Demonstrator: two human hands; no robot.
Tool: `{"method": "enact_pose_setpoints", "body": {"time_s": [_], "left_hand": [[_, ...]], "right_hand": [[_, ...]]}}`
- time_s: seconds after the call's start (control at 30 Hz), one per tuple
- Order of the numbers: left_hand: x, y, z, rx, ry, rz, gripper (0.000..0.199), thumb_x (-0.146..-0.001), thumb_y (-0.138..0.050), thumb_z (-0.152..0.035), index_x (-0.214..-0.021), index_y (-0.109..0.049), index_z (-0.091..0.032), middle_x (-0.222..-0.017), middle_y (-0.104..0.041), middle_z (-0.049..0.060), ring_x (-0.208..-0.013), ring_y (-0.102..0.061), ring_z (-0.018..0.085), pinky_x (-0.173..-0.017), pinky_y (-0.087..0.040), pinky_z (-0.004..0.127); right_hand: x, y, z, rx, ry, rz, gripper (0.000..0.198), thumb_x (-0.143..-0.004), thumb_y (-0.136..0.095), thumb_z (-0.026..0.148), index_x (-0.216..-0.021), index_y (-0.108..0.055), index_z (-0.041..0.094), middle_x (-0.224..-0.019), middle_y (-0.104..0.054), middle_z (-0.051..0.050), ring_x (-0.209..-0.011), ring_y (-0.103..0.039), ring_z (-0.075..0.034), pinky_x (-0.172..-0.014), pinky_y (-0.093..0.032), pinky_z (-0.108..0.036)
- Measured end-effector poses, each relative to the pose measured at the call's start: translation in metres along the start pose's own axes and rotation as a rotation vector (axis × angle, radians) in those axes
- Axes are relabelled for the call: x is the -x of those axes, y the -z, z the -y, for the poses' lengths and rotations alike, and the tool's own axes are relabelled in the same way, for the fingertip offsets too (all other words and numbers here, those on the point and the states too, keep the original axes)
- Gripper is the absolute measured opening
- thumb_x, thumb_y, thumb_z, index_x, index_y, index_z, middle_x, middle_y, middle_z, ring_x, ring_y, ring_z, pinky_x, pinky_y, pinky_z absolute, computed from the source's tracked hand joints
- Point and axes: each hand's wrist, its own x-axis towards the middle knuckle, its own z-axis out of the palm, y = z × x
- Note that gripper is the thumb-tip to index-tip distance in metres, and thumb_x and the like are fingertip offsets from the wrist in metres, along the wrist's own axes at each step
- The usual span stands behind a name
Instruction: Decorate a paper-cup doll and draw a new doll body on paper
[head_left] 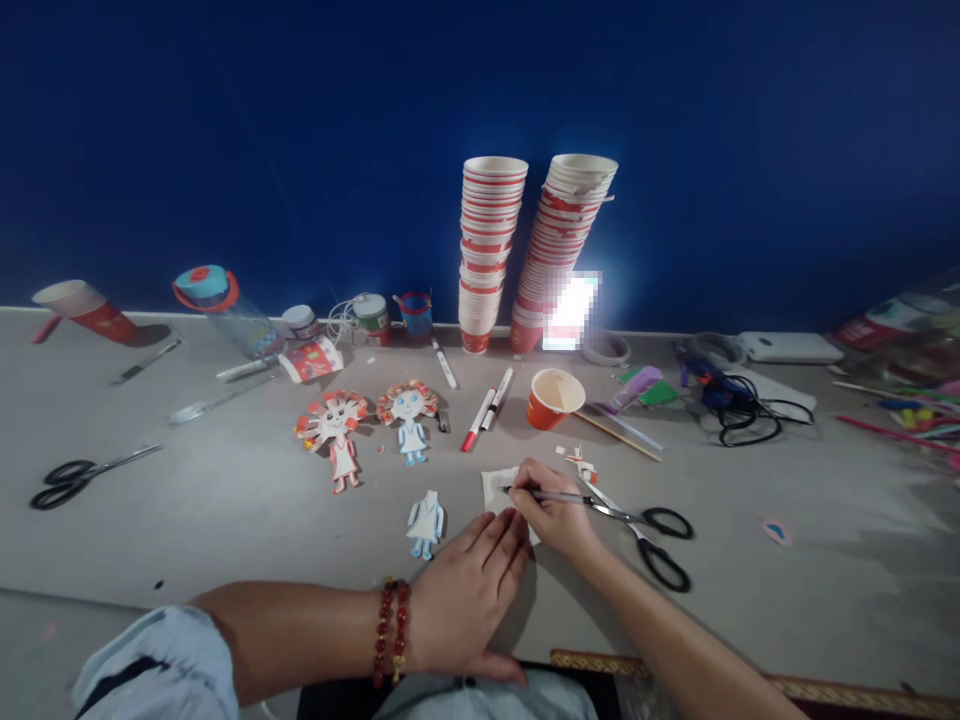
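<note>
My right hand (pixel 555 505) grips a dark pen (pixel 559 495), its tip on a small piece of white paper (pixel 495 482). Faint marks show near the tip. My left hand (pixel 476 590) lies flat, fingers stretched over the lower left of that paper. Just left of it is a headless paper doll body (pixel 426 523) with blue edges. Two whole paper dolls lie farther back: a red-edged doll (pixel 343 440) and a blue-edged doll (pixel 411 420), both with fringed orange hair. Open scissors (pixel 637 520) with black handles rest right of my right hand.
Two tall stacks of paper cups (pixel 491 260) stand by the blue wall, near a glowing screen. A single paper cup (pixel 553 398), markers (pixel 480 420) and paper scraps (pixel 581 465) lie ahead. More scissors (pixel 82 478) and a water bottle (pixel 225 310) are left; a glue gun (pixel 720 390) is right.
</note>
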Motion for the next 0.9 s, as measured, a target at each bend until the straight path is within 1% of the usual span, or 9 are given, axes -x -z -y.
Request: {"method": "enact_pose_setpoints", "body": {"time_s": [0.3,0.43,0.63,0.77,0.83,0.9], "left_hand": [[0.0002,-0.0012,0.0,0.009,0.003,-0.001,0.11,-0.081,-0.038,-0.083,-0.145,-0.036,0.005,-0.154,-0.032,0.029,-0.144,-0.027,0.04,-0.119,-0.011,0.046],[0.0001,-0.0023,-0.0004,0.022,0.006,-0.005,0.111,-0.081,-0.037,-0.084,-0.146,-0.035,0.006,-0.154,-0.032,0.029,-0.144,-0.027,0.039,-0.118,-0.012,0.046],[-0.0002,-0.0022,0.0001,0.015,0.004,-0.003,0.11,-0.082,-0.035,-0.084,-0.146,-0.034,0.005,-0.154,-0.032,0.028,-0.144,-0.027,0.04,-0.118,-0.011,0.046],[0.0003,-0.0004,0.0014,0.028,-0.003,-0.009,0.111,-0.082,-0.034,-0.084,-0.147,-0.033,0.006,-0.154,-0.032,0.029,-0.144,-0.027,0.04,-0.118,-0.012,0.046],[0.0005,0.0005,0.0026,0.046,-0.004,-0.014,0.111,-0.083,-0.03,-0.084,-0.147,-0.032,0.006,-0.154,-0.031,0.029,-0.144,-0.027,0.04,-0.118,-0.012,0.045],[0.0004,0.0011,0.0044,0.065,-0.013,-0.021,0.111,-0.083,-0.025,-0.085,-0.146,-0.033,0.007,-0.154,-0.031,0.029,-0.144,-0.027,0.039,-0.118,-0.012,0.045]], "right_hand": [[-0.0003,0.0007,0.0021,-0.003,-0.008,0.003,0.012,-0.076,-0.05,0.018,-0.065,-0.048,0.023,-0.056,-0.049,0.004,-0.054,-0.046,-0.014,-0.052,-0.034,-0.024],[-0.0006,0.0005,0.0007,-0.017,0.006,0.004,0.012,-0.076,-0.051,0.018,-0.065,-0.048,0.023,-0.056,-0.049,0.003,-0.054,-0.046,-0.014,-0.053,-0.035,-0.025],[-0.0001,0.0,0.0009,-0.011,-0.01,-0.003,0.012,-0.075,-0.05,0.018,-0.064,-0.049,0.023,-0.056,-0.05,0.003,-0.055,-0.046,-0.014,-0.054,-0.035,-0.025],[0.0005,0.0002,-0.0017,-0.143,-0.029,-0.049,0.012,-0.076,-0.051,0.019,-0.065,-0.049,0.023,-0.055,-0.048,0.004,-0.052,-0.044,-0.013,-0.052,-0.034,-0.025],[0.0,0.001,-0.0042,-0.227,-0.055,-0.093,0.013,-0.078,-0.051,0.019,-0.065,-0.049,0.023,-0.054,-0.047,0.005,-0.05,-0.042,-0.012,-0.049,-0.033,-0.024],[-0.0011,0.0021,-0.0065,-0.257,-0.064,-0.125,0.014,-0.078,-0.05,0.019,-0.065,-0.049,0.023,-0.053,-0.047,0.005,-0.049,-0.042,-0.012,-0.05,-0.033,-0.024]]}}
